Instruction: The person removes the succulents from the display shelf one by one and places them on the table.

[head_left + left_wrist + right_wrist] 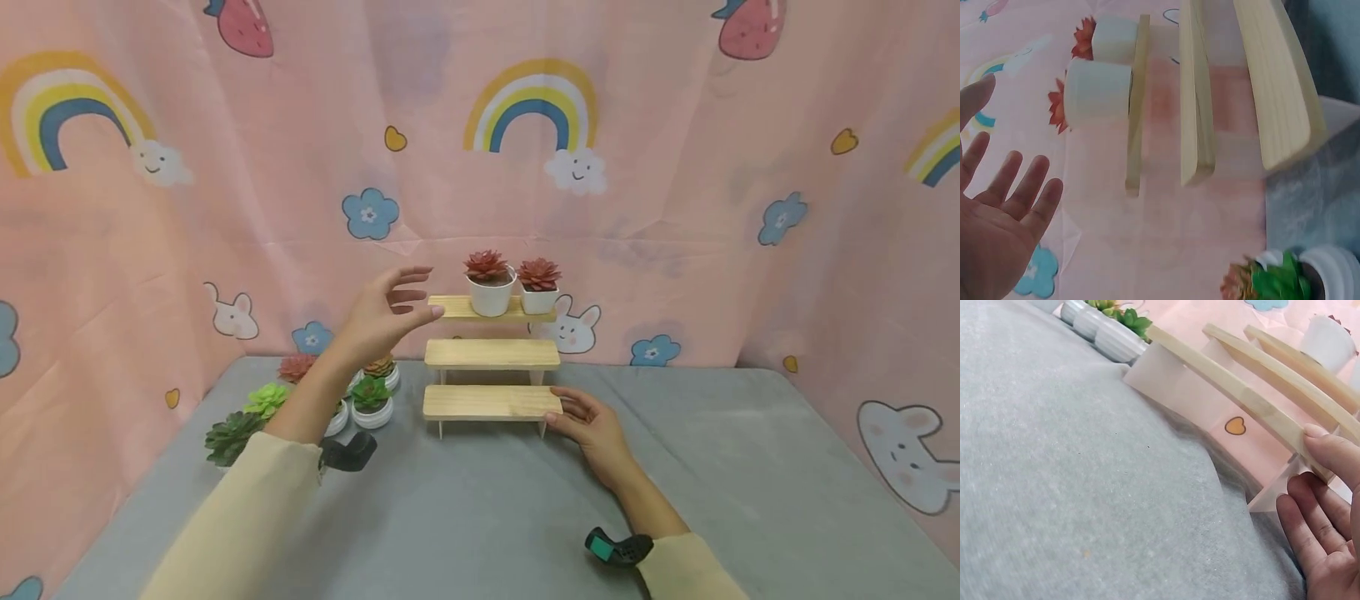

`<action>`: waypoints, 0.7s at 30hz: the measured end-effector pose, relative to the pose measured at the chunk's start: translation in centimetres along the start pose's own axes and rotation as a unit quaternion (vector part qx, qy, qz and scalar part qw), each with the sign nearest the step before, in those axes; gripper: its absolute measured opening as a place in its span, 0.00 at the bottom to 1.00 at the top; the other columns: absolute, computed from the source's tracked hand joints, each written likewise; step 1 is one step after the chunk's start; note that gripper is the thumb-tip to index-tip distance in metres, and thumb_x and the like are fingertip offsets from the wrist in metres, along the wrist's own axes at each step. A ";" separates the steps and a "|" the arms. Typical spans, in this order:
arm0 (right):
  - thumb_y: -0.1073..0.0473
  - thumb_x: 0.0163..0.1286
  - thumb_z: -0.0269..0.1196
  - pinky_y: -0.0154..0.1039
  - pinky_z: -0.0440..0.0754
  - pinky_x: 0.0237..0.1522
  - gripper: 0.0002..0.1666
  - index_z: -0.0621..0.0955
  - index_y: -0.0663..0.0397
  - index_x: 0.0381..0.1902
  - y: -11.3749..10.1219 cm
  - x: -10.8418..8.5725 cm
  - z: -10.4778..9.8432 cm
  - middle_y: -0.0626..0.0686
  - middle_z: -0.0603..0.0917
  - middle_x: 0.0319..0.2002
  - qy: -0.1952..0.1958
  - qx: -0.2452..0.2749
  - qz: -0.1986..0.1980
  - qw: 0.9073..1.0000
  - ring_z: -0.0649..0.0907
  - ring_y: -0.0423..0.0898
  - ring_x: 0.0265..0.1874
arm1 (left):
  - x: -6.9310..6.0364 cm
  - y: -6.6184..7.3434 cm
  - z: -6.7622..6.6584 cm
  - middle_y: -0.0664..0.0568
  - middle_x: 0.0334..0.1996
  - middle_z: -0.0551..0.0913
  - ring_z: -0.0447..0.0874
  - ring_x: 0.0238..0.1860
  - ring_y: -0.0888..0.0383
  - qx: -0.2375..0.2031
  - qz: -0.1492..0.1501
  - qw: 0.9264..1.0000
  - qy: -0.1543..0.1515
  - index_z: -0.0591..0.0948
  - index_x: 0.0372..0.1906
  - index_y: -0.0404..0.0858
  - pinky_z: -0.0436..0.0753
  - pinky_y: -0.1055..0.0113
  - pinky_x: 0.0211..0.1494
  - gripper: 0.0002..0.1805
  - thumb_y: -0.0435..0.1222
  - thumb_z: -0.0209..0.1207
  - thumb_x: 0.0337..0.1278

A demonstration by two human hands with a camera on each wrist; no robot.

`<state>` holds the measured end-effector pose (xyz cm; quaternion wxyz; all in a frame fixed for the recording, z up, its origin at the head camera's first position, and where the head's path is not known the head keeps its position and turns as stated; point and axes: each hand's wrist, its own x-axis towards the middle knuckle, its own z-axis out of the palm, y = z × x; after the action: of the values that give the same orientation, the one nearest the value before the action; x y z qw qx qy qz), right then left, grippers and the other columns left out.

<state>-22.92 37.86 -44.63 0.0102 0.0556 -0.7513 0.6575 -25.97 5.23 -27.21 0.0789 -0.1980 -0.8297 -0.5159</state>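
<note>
A three-tier wooden display stand [491, 353] with pale wooden steps rises at the middle of the table. Two potted red succulents stand on its top step: a larger one in a round white pot [491, 297] and a smaller one [539, 300] to its right. My left hand [384, 312] hovers just left of the top step, fingers spread and holding nothing; the left wrist view shows its palm [997, 231] apart from the pots. At the bottom step's right end, my right hand [596, 429] grips the stand, its thumb [1335, 453] on the step's edge and fingers beneath.
Several potted succulents crowd the table's left side, among them a green one in a white pot [372, 408] and a dark green one [232, 437], partly hidden by my left arm. A grey cloth [480, 508] covers the table; a pink printed curtain [645, 208] hangs behind.
</note>
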 end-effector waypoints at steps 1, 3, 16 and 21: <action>0.61 0.68 0.69 0.25 0.84 0.46 0.33 0.73 0.62 0.69 0.0 0.0 0.0 0.70 0.80 0.61 0.000 -0.001 0.000 1.000 0.85 0.30 0.45 | 0.5 0.1 0.5 0.47 0.71 0.72 0.75 0.69 0.45 -0.003 -0.001 1.000 -0.002 0.70 0.72 0.50 0.78 0.46 0.70 0.35 0.45 0.68 0.61; 0.62 0.67 0.69 0.26 0.84 0.46 0.33 0.73 0.62 0.68 0.0 -0.1 0.0 0.70 0.80 0.61 0.003 0.000 -0.001 1.000 0.86 0.30 0.45 | 1.4 0.1 1.4 0.46 0.72 0.71 0.74 0.70 0.44 -0.010 -0.004 1.000 -0.005 0.70 0.73 0.50 0.77 0.46 0.71 0.35 0.45 0.68 0.61; 0.61 0.65 0.71 0.27 0.85 0.46 0.32 0.76 0.60 0.66 0.4 0.3 0.2 0.68 0.82 0.59 0.013 -0.001 0.006 1.000 0.86 0.32 0.45 | 6.8 -0.1 6.1 0.48 0.80 0.59 0.61 0.77 0.38 -0.022 -0.050 0.999 0.005 0.67 0.76 0.50 0.71 0.40 0.74 0.42 0.40 0.71 0.56; 0.61 0.65 0.71 0.26 0.84 0.46 0.32 0.76 0.59 0.66 0.2 0.2 0.2 0.68 0.82 0.60 0.016 0.003 0.011 1.000 0.86 0.33 0.46 | 7.5 -0.5 7.1 0.46 0.74 0.69 0.68 0.73 0.38 -0.032 -0.035 0.999 0.010 0.69 0.74 0.47 0.73 0.46 0.74 0.39 0.38 0.70 0.58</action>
<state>-23.16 37.66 -44.81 0.0154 0.0369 -0.7494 0.6609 -32.51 13.20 -28.38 0.0628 -0.1659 -0.8181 -0.5471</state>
